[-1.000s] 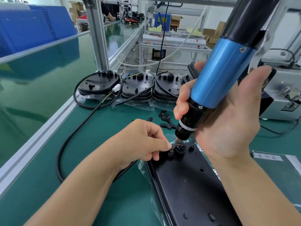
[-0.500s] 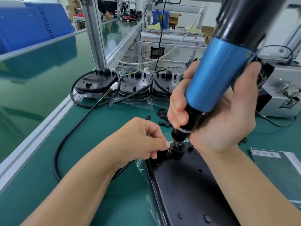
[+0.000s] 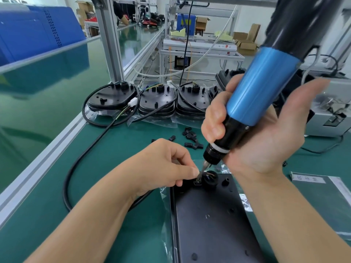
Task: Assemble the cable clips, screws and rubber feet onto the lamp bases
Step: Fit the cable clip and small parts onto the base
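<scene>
On green mat [image 3: 57, 215], near edge: flat black lamp base [image 3: 210, 221], matte, underside up, lying on a clear crinkled plastic bag [image 3: 167, 194]. At its far end a round black collar [image 3: 209, 177] with thin wires showing inside, plus a short black peg [image 3: 226, 181] just beside it. Small screw [image 3: 197, 180] at the collar's left, too small to make out fully.

Left hand [image 3: 167, 169]: fingers curled, thumb and forefinger pinching at the screw spot, against the driver tip. Right hand [image 3: 266, 137]: fingers wrapped round the screwdriver [image 3: 252, 95], thumb out on the far side; smooth blue metallic barrel, black nose, bit tilted down onto the screw.

Beyond the hands: loose pile of small black cable clips [image 3: 191, 138], count unclear, roughly ten, scattered on the mat. Farther back, three stacks of black bases [image 3: 157, 103] side by side on clear bags, rounded outlines, pegs upward. Thick black cable [image 3: 79, 160] looping from the left stack round to under the left wrist, with a white connector [image 3: 132, 101] and thin coloured wires. Right of the near base, a grey sleeve with a printed label [image 3: 307, 180].
</scene>
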`<state>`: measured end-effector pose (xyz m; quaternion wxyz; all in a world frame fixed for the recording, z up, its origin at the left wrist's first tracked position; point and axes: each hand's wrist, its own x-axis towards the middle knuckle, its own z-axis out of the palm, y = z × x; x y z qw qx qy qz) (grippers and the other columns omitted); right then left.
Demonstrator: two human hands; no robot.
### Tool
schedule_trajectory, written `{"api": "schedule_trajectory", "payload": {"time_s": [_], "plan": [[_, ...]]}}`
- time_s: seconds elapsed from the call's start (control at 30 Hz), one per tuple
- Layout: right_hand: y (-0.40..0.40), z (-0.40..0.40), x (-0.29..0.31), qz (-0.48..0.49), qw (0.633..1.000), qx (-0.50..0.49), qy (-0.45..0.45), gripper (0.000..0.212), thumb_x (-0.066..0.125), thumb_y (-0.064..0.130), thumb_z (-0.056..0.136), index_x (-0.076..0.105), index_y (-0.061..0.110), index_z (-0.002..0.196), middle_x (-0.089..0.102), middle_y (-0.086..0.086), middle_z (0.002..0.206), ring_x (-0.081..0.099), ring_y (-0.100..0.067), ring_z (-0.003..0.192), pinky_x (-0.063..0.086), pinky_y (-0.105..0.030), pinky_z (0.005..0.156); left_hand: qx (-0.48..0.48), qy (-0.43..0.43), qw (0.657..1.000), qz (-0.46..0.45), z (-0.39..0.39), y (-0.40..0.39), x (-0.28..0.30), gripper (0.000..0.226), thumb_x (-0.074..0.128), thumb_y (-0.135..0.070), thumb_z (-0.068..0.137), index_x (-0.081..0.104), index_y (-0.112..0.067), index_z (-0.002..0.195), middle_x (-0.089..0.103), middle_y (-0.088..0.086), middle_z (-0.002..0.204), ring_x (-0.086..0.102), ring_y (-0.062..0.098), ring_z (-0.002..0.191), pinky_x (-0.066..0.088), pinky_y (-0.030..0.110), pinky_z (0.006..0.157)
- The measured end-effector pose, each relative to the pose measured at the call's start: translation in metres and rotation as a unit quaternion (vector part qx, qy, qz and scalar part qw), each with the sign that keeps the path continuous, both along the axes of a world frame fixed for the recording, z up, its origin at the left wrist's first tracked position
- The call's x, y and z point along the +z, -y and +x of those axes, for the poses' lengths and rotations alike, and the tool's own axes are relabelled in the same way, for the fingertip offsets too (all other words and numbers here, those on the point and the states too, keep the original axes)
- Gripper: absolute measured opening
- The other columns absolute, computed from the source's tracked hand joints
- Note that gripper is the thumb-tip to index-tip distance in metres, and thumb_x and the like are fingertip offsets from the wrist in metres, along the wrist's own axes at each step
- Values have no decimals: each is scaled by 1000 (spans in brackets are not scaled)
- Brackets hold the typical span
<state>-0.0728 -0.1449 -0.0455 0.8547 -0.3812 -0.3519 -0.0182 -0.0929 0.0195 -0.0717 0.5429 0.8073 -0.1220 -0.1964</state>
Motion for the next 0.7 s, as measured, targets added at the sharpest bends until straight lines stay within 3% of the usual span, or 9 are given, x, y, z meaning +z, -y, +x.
{"api": "schedule_trajectory", "payload": {"time_s": [0.17,0.33,0.5,0.7], "plan": [[40,-2,16,-7,981,-175,-85,68,8,54,100,60,13,85,58,-6,63,49,-18,48,42,-22,52,-50,55,996,55,-3,-5,6,6,78,-32,78,72,-30,80,62,-5,57,50,7,52,40,13,50],[83,-8,5,-75,932,-300,-189,61,32,72,85,52,14,87,55,-6,62,47,-18,50,43,-23,49,-50,159,977,132,-7,-1,10,22,85,-40,67,70,-40,82,53,-11,49,38,4,44,33,12,47],[116,-14,-1,-112,903,-356,-210,66,41,75,80,50,13,99,56,-4,62,49,-17,48,45,-24,47,-38,169,975,137,-7,0,10,22,86,-43,63,72,-42,80,44,-6,49,33,6,45,29,14,45],[166,-16,0,-179,834,-471,-225,73,43,85,68,54,21,102,59,-1,58,52,-15,45,46,-26,45,-55,166,972,159,-4,0,11,29,84,-49,59,72,-41,84,46,-5,48,34,6,44,27,13,44]]}}
